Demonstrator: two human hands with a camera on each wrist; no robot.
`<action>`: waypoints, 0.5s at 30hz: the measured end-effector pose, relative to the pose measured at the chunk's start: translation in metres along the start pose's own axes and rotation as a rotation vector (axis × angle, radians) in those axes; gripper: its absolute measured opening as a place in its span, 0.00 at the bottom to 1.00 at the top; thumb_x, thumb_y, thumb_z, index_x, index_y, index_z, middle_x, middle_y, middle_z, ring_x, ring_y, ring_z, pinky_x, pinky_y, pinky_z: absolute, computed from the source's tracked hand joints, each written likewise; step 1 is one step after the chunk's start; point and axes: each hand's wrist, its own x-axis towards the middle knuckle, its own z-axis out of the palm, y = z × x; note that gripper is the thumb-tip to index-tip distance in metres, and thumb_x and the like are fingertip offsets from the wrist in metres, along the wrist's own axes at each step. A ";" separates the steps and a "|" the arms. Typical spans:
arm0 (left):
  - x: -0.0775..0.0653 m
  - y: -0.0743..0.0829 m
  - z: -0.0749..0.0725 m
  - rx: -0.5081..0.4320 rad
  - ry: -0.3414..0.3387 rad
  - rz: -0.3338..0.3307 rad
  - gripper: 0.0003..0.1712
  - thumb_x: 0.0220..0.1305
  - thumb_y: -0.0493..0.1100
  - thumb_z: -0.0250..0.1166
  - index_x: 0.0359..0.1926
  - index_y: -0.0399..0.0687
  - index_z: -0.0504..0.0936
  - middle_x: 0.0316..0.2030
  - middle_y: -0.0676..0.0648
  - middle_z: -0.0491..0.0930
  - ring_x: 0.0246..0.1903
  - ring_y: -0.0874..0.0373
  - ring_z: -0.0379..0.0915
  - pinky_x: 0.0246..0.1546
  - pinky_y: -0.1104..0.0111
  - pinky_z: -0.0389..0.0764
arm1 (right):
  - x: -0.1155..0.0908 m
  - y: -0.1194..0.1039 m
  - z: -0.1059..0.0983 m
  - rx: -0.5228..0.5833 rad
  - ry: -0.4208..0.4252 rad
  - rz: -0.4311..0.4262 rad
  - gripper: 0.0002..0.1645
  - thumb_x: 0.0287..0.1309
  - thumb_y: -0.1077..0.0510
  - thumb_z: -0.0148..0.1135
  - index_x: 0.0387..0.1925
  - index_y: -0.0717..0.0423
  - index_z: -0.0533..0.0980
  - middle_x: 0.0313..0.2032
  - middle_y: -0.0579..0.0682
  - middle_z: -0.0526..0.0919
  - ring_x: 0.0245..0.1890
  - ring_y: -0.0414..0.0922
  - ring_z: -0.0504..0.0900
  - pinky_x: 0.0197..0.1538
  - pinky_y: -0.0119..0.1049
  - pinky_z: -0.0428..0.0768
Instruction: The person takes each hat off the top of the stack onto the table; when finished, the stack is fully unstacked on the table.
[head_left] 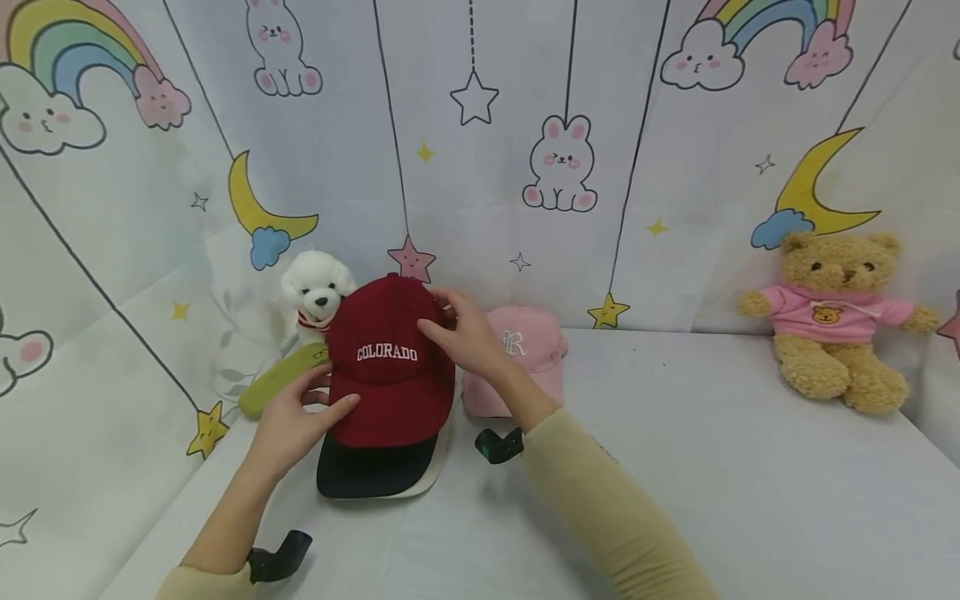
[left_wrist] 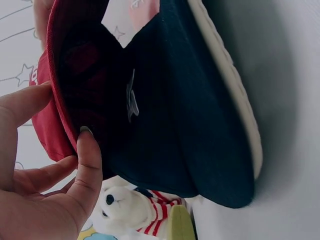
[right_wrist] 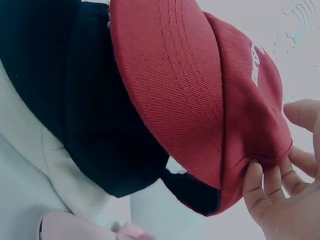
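Above dark cap [head_left: 375, 472]: stitched red cloth cap [head_left: 390, 404], domed.

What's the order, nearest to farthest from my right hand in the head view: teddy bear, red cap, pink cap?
1. Red cap: held by the right hand, on its left.
2. Pink cap: just to the hand's right.
3. Teddy bear: well off to the right.
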 end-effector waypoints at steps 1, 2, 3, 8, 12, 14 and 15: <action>0.000 0.001 0.001 -0.001 0.000 0.001 0.47 0.64 0.57 0.71 0.74 0.39 0.63 0.61 0.35 0.72 0.52 0.44 0.72 0.39 0.67 0.81 | -0.001 0.000 -0.002 0.002 0.003 -0.002 0.30 0.68 0.58 0.63 0.68 0.57 0.69 0.56 0.55 0.73 0.50 0.49 0.76 0.49 0.40 0.81; 0.001 0.002 0.001 -0.003 0.000 0.005 0.47 0.64 0.56 0.71 0.74 0.38 0.63 0.61 0.35 0.72 0.52 0.44 0.72 0.39 0.68 0.81 | -0.001 0.000 -0.003 0.004 0.005 -0.005 0.29 0.68 0.58 0.63 0.68 0.57 0.70 0.56 0.55 0.73 0.50 0.49 0.76 0.49 0.40 0.81; 0.001 0.002 0.002 -0.006 0.000 0.009 0.46 0.64 0.56 0.71 0.74 0.38 0.63 0.61 0.35 0.72 0.52 0.44 0.72 0.38 0.69 0.81 | -0.002 0.000 -0.004 0.005 0.006 -0.005 0.29 0.68 0.58 0.63 0.68 0.57 0.70 0.56 0.55 0.73 0.49 0.49 0.76 0.49 0.40 0.81; 0.003 0.005 0.004 -0.015 -0.009 0.012 0.47 0.63 0.55 0.71 0.74 0.38 0.63 0.61 0.35 0.72 0.52 0.44 0.71 0.38 0.71 0.80 | -0.003 0.001 -0.010 0.005 0.009 -0.022 0.29 0.68 0.58 0.63 0.67 0.58 0.70 0.55 0.55 0.74 0.49 0.49 0.76 0.49 0.40 0.80; 0.005 0.008 0.007 -0.026 -0.009 0.028 0.46 0.64 0.54 0.71 0.74 0.38 0.63 0.60 0.36 0.72 0.53 0.43 0.70 0.39 0.70 0.80 | -0.005 0.001 -0.016 -0.012 0.019 -0.020 0.29 0.68 0.57 0.63 0.68 0.57 0.70 0.55 0.54 0.74 0.48 0.49 0.75 0.49 0.41 0.80; 0.006 0.009 0.008 -0.025 -0.008 0.039 0.45 0.64 0.54 0.71 0.73 0.37 0.63 0.60 0.36 0.72 0.53 0.43 0.70 0.39 0.70 0.81 | -0.005 0.000 -0.019 -0.019 0.023 -0.016 0.29 0.68 0.57 0.63 0.68 0.57 0.70 0.55 0.54 0.73 0.48 0.49 0.75 0.48 0.41 0.80; 0.007 0.010 0.009 -0.024 -0.006 0.046 0.45 0.64 0.53 0.71 0.73 0.37 0.64 0.59 0.36 0.72 0.53 0.43 0.70 0.39 0.69 0.81 | -0.006 0.000 -0.021 -0.021 0.024 -0.015 0.29 0.68 0.57 0.63 0.68 0.56 0.70 0.55 0.54 0.73 0.48 0.49 0.75 0.49 0.41 0.79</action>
